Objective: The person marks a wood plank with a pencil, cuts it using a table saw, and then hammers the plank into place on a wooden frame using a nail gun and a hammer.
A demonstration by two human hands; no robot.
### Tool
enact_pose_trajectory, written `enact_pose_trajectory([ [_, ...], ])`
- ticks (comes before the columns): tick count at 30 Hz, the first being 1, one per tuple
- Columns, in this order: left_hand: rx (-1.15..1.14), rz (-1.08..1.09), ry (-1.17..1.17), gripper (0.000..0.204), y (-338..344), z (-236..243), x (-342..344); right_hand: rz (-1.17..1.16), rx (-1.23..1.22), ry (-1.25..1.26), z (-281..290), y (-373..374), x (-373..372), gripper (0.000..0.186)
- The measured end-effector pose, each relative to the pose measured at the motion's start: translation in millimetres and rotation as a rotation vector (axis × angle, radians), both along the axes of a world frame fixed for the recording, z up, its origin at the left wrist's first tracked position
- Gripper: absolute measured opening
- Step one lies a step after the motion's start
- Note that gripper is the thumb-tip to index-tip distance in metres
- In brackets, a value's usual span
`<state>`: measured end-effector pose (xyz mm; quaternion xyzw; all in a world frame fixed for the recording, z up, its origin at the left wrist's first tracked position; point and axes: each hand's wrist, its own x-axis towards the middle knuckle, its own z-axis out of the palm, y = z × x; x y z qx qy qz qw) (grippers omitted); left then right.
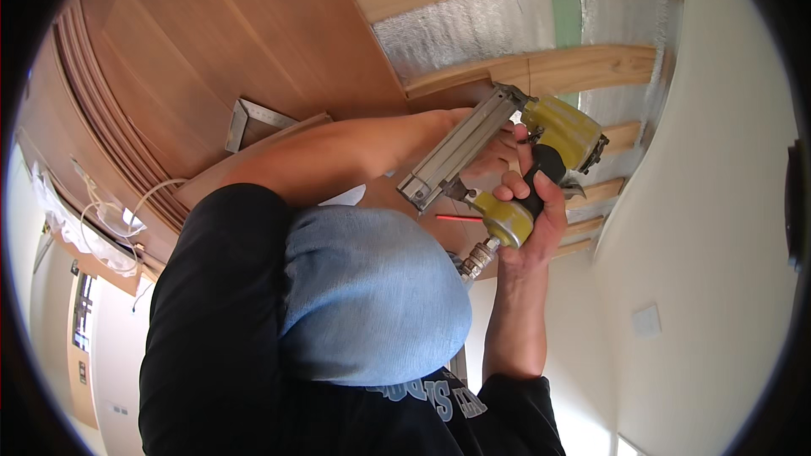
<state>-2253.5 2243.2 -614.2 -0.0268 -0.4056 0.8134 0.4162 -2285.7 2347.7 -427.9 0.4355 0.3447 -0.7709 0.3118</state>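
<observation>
My right hand [541, 211] is wrapped round the black grip of a yellow-green air nailer [574, 131], its fingers bent around the handle. The nailer's long grey magazine [456, 152] points toward the lower left, and a metal hose coupling [480, 257] sits at the handle's end. My left forearm reaches across from the left, and my left hand [486, 156] lies behind the magazine, close to the edge of the brown boards. Most of its fingers are hidden, so its grip does not show. A red pencil-like stick [459, 218] is just below the magazine.
Brown wood panels [253, 25] span the upper left, with a metal square [258, 118] on them. Wooden joists [583, 67] and silvery insulation [473, 29] lie exposed beyond. A pale wall [718, 118] rises at the right. My denim-covered knee [372, 295] is in front. A pale cord [144, 203] curls at left.
</observation>
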Motion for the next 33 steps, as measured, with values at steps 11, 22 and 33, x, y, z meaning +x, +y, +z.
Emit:
enact_pose_trajectory([
  [11, 0.222, -0.177, -0.084, 0.04, 10.5, -0.3, -1.6, 0.082, 0.153, -0.004, 8.9, -12.1, -15.3, 0.05],
  [22, -0.336, -0.396, -0.072, 0.04, 36.4, -45.8, 15.7, 0.104, 0.21, -0.077, 13.1, 1.0, -19.3, 0.041],
  [33, -0.987, -0.339, 0.468, 0.031, 34.6, -42.8, 12.8, 0.156, 0.245, -0.068, 10.3, 12.3, -13.4, 0.041],
])
